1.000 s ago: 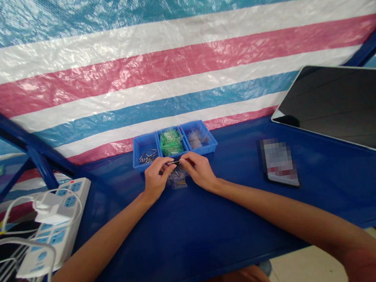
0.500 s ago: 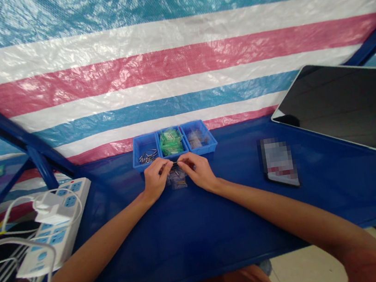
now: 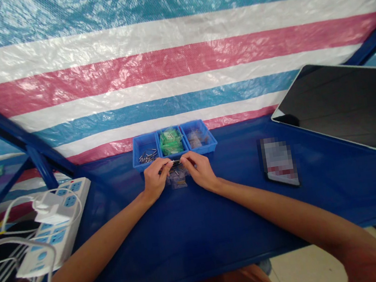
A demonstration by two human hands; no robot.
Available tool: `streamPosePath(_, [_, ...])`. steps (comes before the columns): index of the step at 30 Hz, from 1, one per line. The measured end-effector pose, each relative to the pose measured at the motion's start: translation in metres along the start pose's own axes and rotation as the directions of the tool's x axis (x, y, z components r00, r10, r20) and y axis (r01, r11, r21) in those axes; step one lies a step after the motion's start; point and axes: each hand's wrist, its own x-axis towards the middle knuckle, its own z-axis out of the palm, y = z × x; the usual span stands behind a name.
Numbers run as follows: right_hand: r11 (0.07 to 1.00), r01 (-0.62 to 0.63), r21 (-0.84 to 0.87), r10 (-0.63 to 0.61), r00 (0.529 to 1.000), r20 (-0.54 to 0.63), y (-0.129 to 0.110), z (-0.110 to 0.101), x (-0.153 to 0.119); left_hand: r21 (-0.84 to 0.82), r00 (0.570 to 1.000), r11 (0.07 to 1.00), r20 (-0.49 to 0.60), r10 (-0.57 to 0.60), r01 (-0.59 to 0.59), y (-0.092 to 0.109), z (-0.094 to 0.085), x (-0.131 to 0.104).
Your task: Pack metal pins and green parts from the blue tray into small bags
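My left hand (image 3: 155, 176) and my right hand (image 3: 199, 168) face each other over the table, fingertips pinched around a thin metal rod (image 3: 176, 161) that spans the small gap between them. Its exact kind is too small to make out. Just below, small clear plastic bags (image 3: 178, 180) with thin metal pieces in them lie on the table, partly hidden by my hands. Beyond my fingers stand blue bins: the left bin (image 3: 135, 154) holds loose thin metal pieces (image 3: 148, 156), the middle one green plastic packets (image 3: 171, 141), the right one clear bags (image 3: 197, 138).
A white power strip (image 3: 76, 194) with plugs and cables lies at the left, by a blue metal frame (image 3: 39, 164). At the right are a blurred-out device (image 3: 279, 163) and a large dark screen (image 3: 347, 104). A striped sheet (image 3: 177, 63) hangs behind the blue table (image 3: 187, 234).
My right fingertips have shifted slightly to the right, so more of the thin rod shows between my hands. My left hand stays nearly still.
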Motion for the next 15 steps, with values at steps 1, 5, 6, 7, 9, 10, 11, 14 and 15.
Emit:
streamPosePath(1, [1.000,-0.001,0.008,0.001,1.000,0.002,-0.0001,0.0000,0.0000,0.009,1.000,1.000,0.004,0.006,-0.006,0.0006,-0.0007,0.0002])
streamPosePath(5, [0.999,0.011,0.030,-0.011,1.000,0.015,-0.0010,-0.0003,0.0001,0.034,1.000,0.999,0.009,0.019,-0.019,0.0028,-0.0025,0.0012])
streamPosePath(6, [1.000,0.017,0.026,-0.018,1.000,0.016,-0.0012,-0.0004,0.0002,0.038,1.000,0.999,0.009,0.017,-0.018,0.0033,-0.0027,0.0014])
streamPosePath(7, [1.000,0.023,0.021,-0.023,1.000,0.018,-0.0013,-0.0005,0.0004,0.040,1.000,0.999,0.009,0.015,-0.016,0.0037,-0.0028,0.0017])
streamPosePath(9, [1.000,0.030,0.011,-0.030,0.999,0.020,-0.0011,-0.0005,0.0007,0.043,1.000,0.999,0.014,0.005,-0.005,0.0043,-0.0026,0.0019])
streamPosePath(10, [0.999,0.032,0.008,-0.032,0.999,0.025,-0.0007,-0.0004,0.0009,0.040,1.000,0.999,0.015,-0.004,0.004,0.0044,-0.0022,0.0019])
streamPosePath(11, [0.999,0.034,0.005,-0.034,0.999,0.028,-0.0001,-0.0003,0.0010,0.034,1.000,0.999,0.013,-0.016,0.015,0.0044,-0.0017,0.0017])
streamPosePath(14, [0.999,0.039,0.005,-0.039,0.999,0.035,0.0019,0.0002,0.0012,0.006,0.999,0.999,-0.011,-0.044,0.044,0.0034,0.0004,0.0006])
streamPosePath(15, [0.999,0.039,0.009,-0.039,0.999,0.035,0.0024,0.0003,0.0012,-0.003,0.999,0.999,-0.018,-0.045,0.045,0.0028,0.0012,0.0002])
